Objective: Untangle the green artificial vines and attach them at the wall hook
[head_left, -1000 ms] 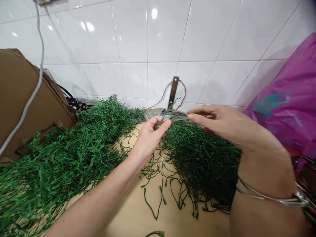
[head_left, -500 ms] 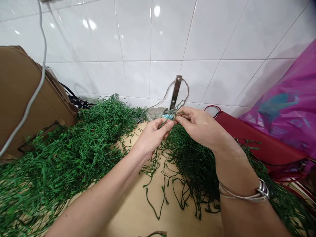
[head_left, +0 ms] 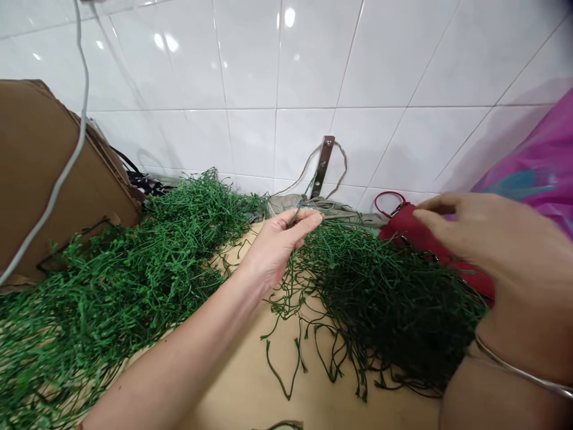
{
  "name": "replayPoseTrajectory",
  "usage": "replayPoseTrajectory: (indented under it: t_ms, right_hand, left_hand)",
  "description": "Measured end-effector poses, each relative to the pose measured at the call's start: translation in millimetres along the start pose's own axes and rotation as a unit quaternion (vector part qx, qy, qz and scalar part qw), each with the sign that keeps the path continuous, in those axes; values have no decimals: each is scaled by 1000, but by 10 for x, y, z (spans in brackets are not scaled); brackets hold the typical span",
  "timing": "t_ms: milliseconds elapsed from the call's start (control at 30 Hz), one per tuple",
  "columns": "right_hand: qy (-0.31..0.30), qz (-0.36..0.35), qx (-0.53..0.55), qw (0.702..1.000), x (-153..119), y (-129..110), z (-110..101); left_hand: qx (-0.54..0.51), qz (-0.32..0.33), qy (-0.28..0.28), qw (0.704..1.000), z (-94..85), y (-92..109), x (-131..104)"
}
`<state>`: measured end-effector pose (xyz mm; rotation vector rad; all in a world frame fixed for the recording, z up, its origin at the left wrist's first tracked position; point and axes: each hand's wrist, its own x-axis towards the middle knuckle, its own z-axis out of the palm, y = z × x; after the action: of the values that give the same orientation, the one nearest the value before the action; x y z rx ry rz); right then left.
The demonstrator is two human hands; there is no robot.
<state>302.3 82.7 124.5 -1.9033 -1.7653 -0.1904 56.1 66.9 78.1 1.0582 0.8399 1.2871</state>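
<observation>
Head view: my left hand (head_left: 282, 243) pinches a thin green cord (head_left: 293, 221) between two tangled green-cord piles (head_left: 147, 263) on the bench (head_left: 250, 382), my blurred right hand (head_left: 505, 245) half-curled by the red handbag (head_left: 405, 222), contents unclear; loose ends beneath could snag the cord.
</observation>
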Motion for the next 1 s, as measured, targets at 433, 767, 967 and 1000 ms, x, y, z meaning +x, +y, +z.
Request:
replayPoseTrajectory:
  t_ms: [433,767,967,1000]
  right_hand:
    - [-193,-137,339,911,-183,-785,177]
    - [-212,-115,360,901,-177,-796,246]
    - [-208,-105,380,895,-179,-813,354]
    - [-214,-106,385,892,-181,-819,358]
  left_hand:
    - [31,50,-38,998,-70,-21,32]
    - [221,168,1,961,-108,105,6]
    - [298,169,4,940,-157,123,28]
    - [307,169,1,937,-166,128,31]
